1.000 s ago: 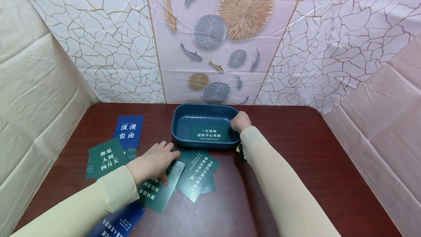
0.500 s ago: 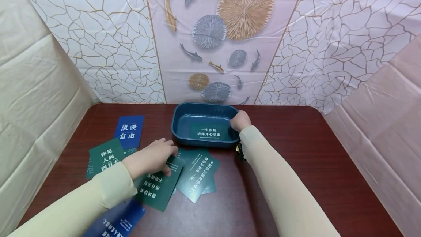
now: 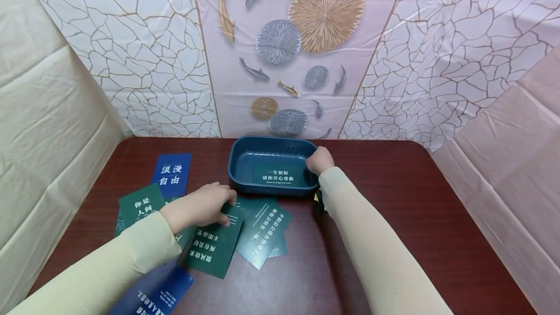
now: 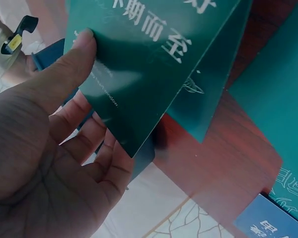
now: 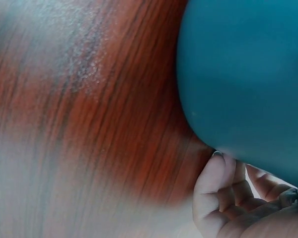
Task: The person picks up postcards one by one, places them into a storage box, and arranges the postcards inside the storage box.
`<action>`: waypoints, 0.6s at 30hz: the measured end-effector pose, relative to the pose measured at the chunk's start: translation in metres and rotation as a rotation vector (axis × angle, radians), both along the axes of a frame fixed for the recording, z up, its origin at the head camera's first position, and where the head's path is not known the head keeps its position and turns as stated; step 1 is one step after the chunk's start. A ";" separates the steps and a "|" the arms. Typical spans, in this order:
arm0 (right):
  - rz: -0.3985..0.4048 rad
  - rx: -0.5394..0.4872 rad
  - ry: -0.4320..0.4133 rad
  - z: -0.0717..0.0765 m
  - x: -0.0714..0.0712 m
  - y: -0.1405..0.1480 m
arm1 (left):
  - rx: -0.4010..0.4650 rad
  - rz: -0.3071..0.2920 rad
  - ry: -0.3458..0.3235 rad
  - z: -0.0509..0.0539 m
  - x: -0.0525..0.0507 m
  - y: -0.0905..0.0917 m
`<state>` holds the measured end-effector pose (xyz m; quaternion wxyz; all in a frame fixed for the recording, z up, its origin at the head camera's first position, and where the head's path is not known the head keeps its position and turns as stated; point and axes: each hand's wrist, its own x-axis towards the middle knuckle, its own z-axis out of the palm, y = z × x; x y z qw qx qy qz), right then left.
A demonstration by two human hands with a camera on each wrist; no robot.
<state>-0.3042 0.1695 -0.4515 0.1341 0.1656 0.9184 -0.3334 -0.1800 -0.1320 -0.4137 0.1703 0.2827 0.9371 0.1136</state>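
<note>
My left hand (image 3: 202,207) pinches a dark green card with white lettering (image 3: 215,252); in the left wrist view the thumb (image 4: 84,47) lies on its printed face and the fingers are behind it. The card's held end is lifted. My right hand (image 3: 320,161) grips the right end of a dark blue rectangular tray (image 3: 271,190), and in the right wrist view its fingers (image 5: 216,181) are at the tray's outer wall (image 5: 243,84). Inside the tray lies one green card (image 3: 278,175), lettering up.
More green cards (image 3: 262,232) overlap in front of the tray. To the left lie a blue card (image 3: 172,175) and green cards (image 3: 139,205). Another blue card (image 3: 159,290) is partly under my left sleeve. A patterned cloth (image 3: 280,86) hangs behind the reddish-brown table (image 3: 415,218).
My left hand has drawn slightly left, and its fingers have closed on the green card, whose far end has come up. My right hand and the tray stay in place.
</note>
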 end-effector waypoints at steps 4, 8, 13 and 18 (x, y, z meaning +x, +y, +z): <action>-0.009 0.001 -0.008 0.000 -0.001 0.000 | 0.028 -0.002 -0.022 0.004 -0.001 0.001; -0.009 -0.002 -0.005 0.000 0.000 0.001 | 0.045 0.006 -0.047 0.008 -0.001 0.002; -0.006 -0.021 -0.004 0.000 0.000 0.002 | 0.067 0.009 -0.076 0.010 -0.003 0.002; -0.007 -0.042 0.003 -0.001 0.000 0.002 | 0.092 0.011 -0.127 0.013 -0.004 0.002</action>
